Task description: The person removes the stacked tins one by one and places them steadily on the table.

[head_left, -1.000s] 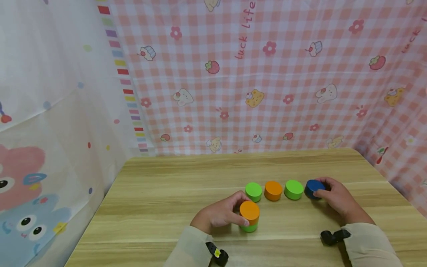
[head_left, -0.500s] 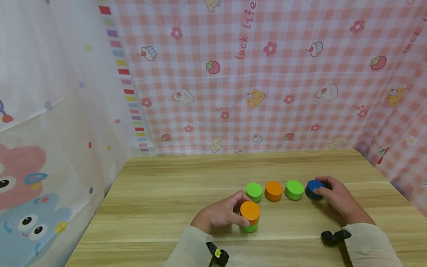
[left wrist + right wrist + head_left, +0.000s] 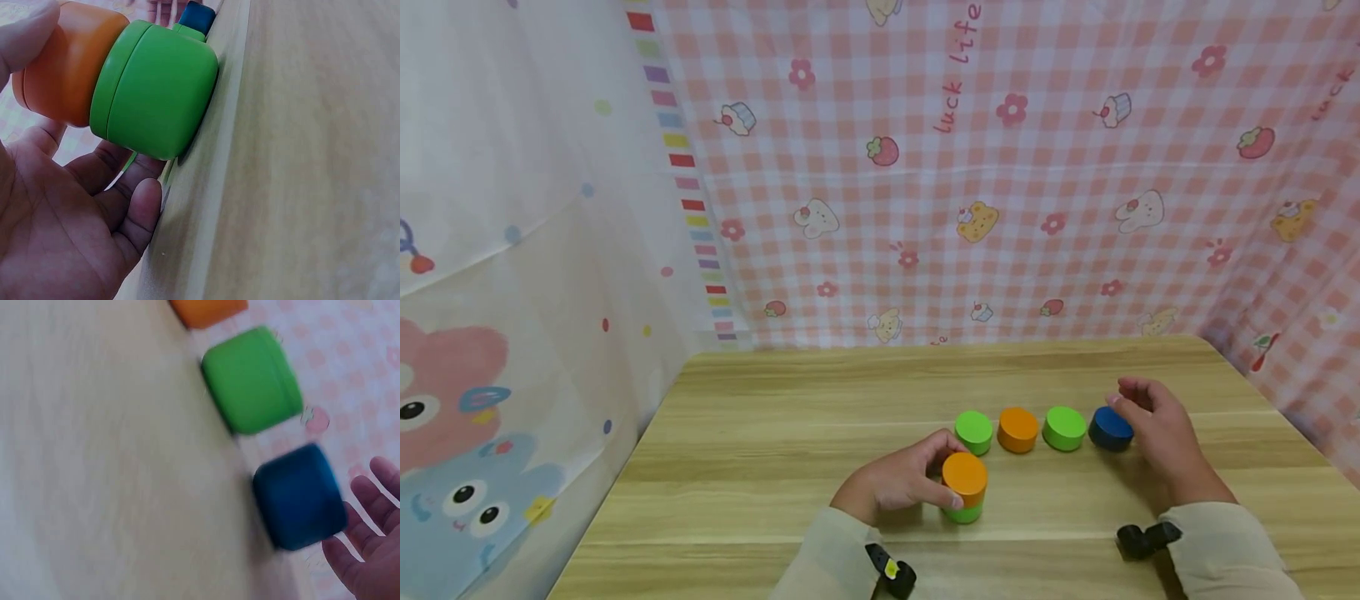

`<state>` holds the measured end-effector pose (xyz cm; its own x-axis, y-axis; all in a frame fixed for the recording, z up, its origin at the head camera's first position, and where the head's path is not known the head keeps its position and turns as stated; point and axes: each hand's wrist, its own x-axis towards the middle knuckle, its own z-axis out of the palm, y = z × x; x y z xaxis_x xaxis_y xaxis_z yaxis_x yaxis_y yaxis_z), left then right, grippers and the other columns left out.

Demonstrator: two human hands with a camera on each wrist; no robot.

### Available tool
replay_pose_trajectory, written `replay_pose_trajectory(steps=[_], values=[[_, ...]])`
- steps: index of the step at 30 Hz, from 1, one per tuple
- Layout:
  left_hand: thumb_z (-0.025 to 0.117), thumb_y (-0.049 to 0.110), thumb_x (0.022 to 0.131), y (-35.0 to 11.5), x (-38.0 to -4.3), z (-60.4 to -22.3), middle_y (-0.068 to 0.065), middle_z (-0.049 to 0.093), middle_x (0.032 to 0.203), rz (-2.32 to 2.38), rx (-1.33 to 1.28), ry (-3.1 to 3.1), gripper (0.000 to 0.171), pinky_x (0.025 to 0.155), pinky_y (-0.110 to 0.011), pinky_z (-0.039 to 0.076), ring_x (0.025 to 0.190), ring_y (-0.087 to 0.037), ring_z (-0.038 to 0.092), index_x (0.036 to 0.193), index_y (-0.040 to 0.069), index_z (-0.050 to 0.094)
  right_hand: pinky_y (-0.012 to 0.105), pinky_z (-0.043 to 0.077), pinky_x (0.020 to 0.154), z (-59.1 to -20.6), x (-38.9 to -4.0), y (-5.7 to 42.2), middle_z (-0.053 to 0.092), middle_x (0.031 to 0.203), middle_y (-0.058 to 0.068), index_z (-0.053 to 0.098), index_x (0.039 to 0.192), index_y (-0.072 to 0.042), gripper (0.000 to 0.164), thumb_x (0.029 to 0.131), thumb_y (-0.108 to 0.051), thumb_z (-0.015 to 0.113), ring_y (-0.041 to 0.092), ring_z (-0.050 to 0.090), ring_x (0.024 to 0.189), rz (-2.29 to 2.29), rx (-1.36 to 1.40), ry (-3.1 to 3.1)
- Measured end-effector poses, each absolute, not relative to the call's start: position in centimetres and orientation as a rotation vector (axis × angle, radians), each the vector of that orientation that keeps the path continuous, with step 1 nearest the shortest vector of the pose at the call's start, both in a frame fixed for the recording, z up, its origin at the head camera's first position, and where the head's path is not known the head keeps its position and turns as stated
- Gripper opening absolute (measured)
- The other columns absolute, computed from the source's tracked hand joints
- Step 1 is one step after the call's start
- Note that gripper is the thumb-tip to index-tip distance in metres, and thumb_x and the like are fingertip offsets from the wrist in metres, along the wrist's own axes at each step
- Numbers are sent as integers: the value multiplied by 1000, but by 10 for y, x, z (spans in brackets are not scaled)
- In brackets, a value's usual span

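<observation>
My left hand pinches a small orange round container, thumb on its near side and fingers curled behind. The orange container stands on a green one, which has a lid-like seam and rests on the table. My right hand is raised just right of and above a dark blue round container, fingers loosely bent and holding nothing. In the right wrist view the fingers lie beside the top of the blue container.
Left of the blue container, a green, an orange and another green container stand in a row on the wooden table. A pink checked cloth hangs behind the table, a white printed cloth at the left.
My right hand has let go of the blue container and lifted up off it. The left hand keeps its hold on the orange container, and the row stays in place.
</observation>
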<state>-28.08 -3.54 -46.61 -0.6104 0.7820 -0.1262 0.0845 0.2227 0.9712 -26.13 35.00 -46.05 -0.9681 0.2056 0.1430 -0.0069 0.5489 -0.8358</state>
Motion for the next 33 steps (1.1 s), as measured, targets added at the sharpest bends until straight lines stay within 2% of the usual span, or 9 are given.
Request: replay_pose_trajectory(steps=[4, 6, 9, 13, 16, 20, 23, 29, 33], values=[[78, 5, 91, -35, -280, -466, 5, 64, 127, 1430, 795, 1874, 49, 121, -39, 34, 120, -10, 58, 131, 18, 53, 12, 39, 92, -453, -260, 340, 50, 151, 26, 46, 149, 6, 64, 108, -41, 58, 23, 46, 129, 1369, -139, -2509], [78, 4, 92, -35, -280, -466, 5, 65, 127, 1431, 795, 1872, 49, 121, -40, 33, 120, -10, 58, 131, 18, 53, 21, 41, 100, -450, -260, 335, 51, 149, 24, 47, 148, 5, 61, 108, -39, 60, 16, 46, 127, 1335, -128, -2499], [78, 4, 92, -35, -280, -466, 6, 65, 127, 1428, 799, 1871, 49, 121, -40, 32, 120, -10, 59, 131, 18, 53, 44, 41, 110, -445, -259, 327, 52, 149, 22, 48, 147, 5, 59, 107, -37, 61, 12, 45, 125, 1323, -102, -2472], [79, 6, 92, -35, -280, -466, 6, 65, 127, 1422, 798, 1874, 49, 122, -41, 31, 120, -10, 59, 131, 19, 53, 56, 35, 113, -437, -255, 314, 50, 148, 23, 48, 146, 6, 56, 107, -32, 62, 25, 43, 129, 1333, -51, -2433], [79, 7, 92, -35, -280, -466, 6, 65, 128, 1418, 798, 1874, 49, 123, -42, 30, 121, -10, 58, 131, 20, 52, 46, 36, 113, -431, -252, 302, 49, 148, 21, 48, 146, 5, 54, 107, -29, 63, 27, 43, 128, 1344, -13, -2421], [78, 9, 93, -36, -281, -466, 6, 65, 129, 1413, 809, 1874, 48, 123, -42, 30, 122, -10, 58, 132, 20, 52, 26, 37, 102, -426, -246, 286, 51, 143, 16, 51, 144, 2, 48, 105, -23, 65, 18, 45, 119, 1346, 78, -2419], [78, 9, 94, -36, -282, -467, 6, 65, 130, 1413, 814, 1873, 49, 123, -42, 30, 123, -10, 58, 133, 20, 52, 17, 37, 95, -423, -241, 273, 54, 134, 11, 55, 140, 0, 43, 103, -17, 68, 13, 45, 111, 1346, 173, -2404], [81, 11, 92, -37, -284, -468, 8, 65, 131, 1401, 820, 1883, 53, 124, -46, 30, 124, -10, 58, 135, 22, 52, 13, 41, 90, -415, -228, 248, 53, 113, 6, 61, 131, 1, 35, 97, -5, 71, 13, 48, 100, 1367, 389, -2351], [84, 14, 90, -37, -284, -467, 11, 64, 132, 1379, 819, 1911, 56, 126, -48, 27, 126, -8, 56, 136, 25, 53, 15, 42, 87, -410, -221, 237, 52, 109, 5, 62, 129, -1, 35, 96, -1, 70, 14, 49, 97, 1370, 516, -2351]])
